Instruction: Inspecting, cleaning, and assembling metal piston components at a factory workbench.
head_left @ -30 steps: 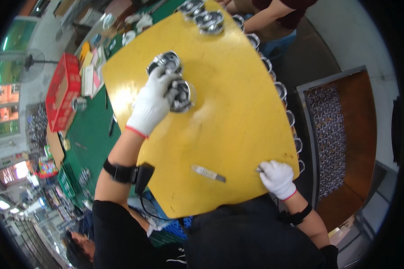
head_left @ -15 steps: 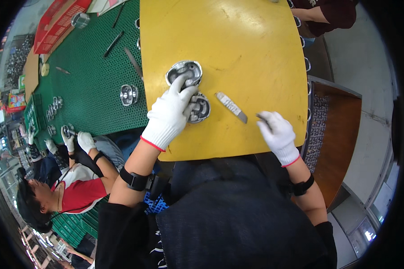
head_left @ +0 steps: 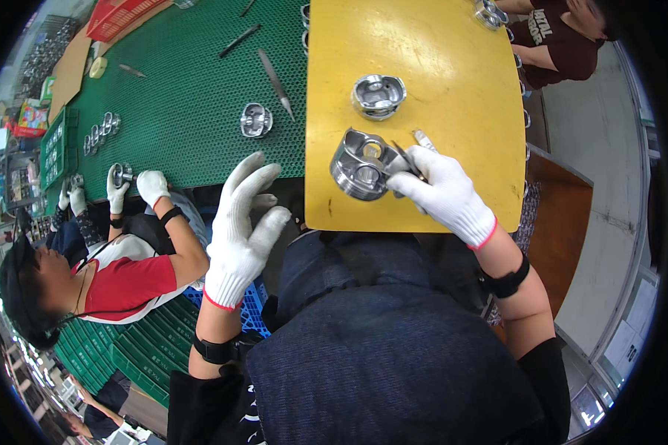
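My left hand (head_left: 243, 233), in a white knit glove, is off the yellow table's near left side. Its fingers are spread and nothing is in them. My gloved right hand (head_left: 439, 183) is closed on a thin dark metal tool (head_left: 406, 160), pointing toward a metal piston (head_left: 360, 169). My right fingertips meet that piston's right edge; whether they also grip it I cannot tell. The piston is tilted, its hollow side showing. Farther back sits a second piston (head_left: 378, 96). Partly behind my right hand lies a scraper with a pale wrapped handle (head_left: 423, 139).
The yellow tabletop (head_left: 453, 81) adjoins a green mesh-patterned bench (head_left: 193, 89) on the left. That bench bears another piston (head_left: 256, 120), a pointed blade (head_left: 276, 85) and a black stick (head_left: 239, 41). A co-worker in red and white sits at left; another person stands far right.
My left hand has let go of the pistons and moved left off the table. My right hand has come left to the near piston. The view has shifted.
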A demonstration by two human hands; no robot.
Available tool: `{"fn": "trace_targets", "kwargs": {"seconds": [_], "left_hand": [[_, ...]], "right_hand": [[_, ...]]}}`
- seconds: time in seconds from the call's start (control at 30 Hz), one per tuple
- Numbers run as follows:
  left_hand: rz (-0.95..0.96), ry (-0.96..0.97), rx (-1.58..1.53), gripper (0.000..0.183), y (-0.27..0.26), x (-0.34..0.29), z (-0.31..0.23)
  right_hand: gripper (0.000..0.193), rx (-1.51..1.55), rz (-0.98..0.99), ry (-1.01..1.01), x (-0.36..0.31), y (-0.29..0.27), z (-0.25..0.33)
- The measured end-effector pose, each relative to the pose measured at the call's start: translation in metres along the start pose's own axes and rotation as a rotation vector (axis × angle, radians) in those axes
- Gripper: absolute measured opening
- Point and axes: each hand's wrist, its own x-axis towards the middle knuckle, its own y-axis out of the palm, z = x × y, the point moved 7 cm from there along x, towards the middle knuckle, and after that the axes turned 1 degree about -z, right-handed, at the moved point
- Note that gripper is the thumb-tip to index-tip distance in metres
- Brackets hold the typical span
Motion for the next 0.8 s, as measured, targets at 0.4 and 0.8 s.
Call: {"fn": "trace_targets", "kwargs": {"seconds": [0.4,0.8], "left_hand": [[0.042,0.254,-0.754,0.136,-0.01,-0.025,-0.061],[0.285,-0.116,-1.425,0.108,-0.008,-0.024,-0.05]], "right_hand": [[0.024,0.438,0.037,-0.472,-0.052,-0.001,0.136],[0.04,0.187,-0.065,-0.225,-0.06,-0.013,0.074]]}}
